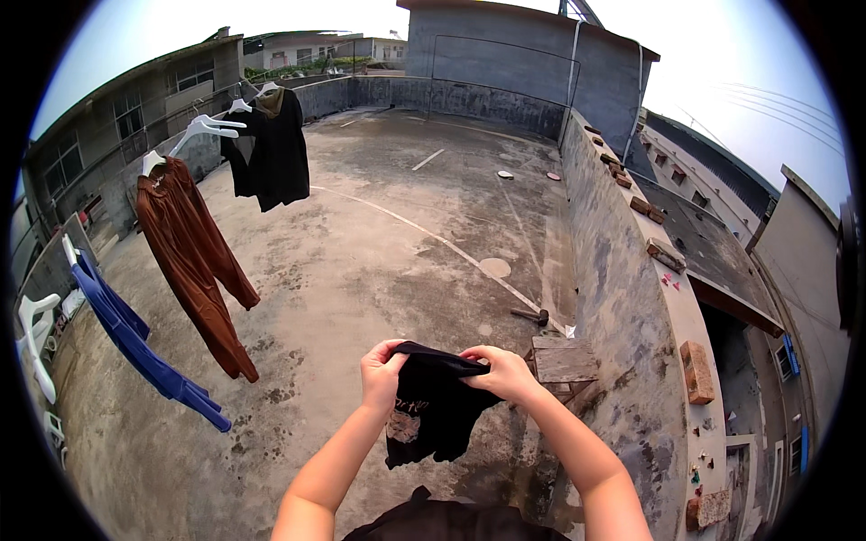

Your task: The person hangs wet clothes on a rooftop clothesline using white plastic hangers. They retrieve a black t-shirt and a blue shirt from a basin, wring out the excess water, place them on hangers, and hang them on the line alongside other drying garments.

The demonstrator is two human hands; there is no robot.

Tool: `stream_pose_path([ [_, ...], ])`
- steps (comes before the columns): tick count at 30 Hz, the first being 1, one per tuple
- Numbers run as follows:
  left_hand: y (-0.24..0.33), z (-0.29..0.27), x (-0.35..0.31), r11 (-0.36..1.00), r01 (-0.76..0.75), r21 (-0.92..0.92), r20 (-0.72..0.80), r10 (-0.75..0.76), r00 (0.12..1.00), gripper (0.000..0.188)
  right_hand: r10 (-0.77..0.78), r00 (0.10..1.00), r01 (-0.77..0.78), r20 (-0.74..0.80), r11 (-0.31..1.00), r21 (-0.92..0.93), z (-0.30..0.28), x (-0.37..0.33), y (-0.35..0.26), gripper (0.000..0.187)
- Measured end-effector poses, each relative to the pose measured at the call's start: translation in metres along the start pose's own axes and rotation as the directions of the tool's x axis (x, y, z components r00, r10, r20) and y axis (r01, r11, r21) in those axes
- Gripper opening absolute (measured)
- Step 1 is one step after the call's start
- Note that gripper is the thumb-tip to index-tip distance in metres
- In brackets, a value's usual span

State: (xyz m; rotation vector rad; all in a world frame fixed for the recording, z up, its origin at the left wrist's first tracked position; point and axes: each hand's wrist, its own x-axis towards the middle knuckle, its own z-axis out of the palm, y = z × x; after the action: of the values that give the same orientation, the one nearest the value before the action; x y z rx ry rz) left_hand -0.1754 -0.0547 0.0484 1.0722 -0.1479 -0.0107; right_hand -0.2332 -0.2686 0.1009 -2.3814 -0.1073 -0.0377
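A black printed garment (442, 410), which looks like a T-shirt, hangs in front of me at waist height. Its upper edge is stretched between my two hands, and the lower part droops freely. My left hand (381, 374) pinches the left corner, thumb against the cloth. Closed on the right end of that edge is my right hand (502, 372), with a fold of fabric between thumb and fingers. A pale print shows on the left part of the cloth; the folds hide the rest.
To the left hang brown trousers (180, 234), a blue garment (135, 329), black tops (275, 153) and white hangers (206, 126). At right, a wooden stool (564, 361) stands by a low wall (622, 316) topped with bricks (695, 371). A hammer (532, 316) lies on the concrete.
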Motion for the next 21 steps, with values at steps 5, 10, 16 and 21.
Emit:
stream_pose_path([
  [5,0.015,-0.019,0.010,0.986,-0.166,-0.033,-0.186,0.157,0.970,0.011,0.138,0.985,-0.151,0.106,0.980,0.130,0.025,0.027,0.033,0.029],
  [10,0.018,-0.067,0.043,0.953,-0.302,0.032,-0.347,0.294,0.890,0.023,0.339,0.941,-0.207,-0.002,0.577,0.790,0.013,0.079,0.097,0.016],
  [16,0.024,-0.026,0.055,0.971,-0.180,0.156,-0.181,0.207,0.961,0.030,-0.163,0.867,-0.192,0.470,0.762,0.619,0.062,0.131,0.072,0.017],
  [21,0.031,0.001,0.064,0.982,-0.130,0.138,-0.175,0.153,0.973,0.034,-0.288,0.869,0.047,0.403,0.858,0.511,0.118,0.163,0.075,0.078],
])
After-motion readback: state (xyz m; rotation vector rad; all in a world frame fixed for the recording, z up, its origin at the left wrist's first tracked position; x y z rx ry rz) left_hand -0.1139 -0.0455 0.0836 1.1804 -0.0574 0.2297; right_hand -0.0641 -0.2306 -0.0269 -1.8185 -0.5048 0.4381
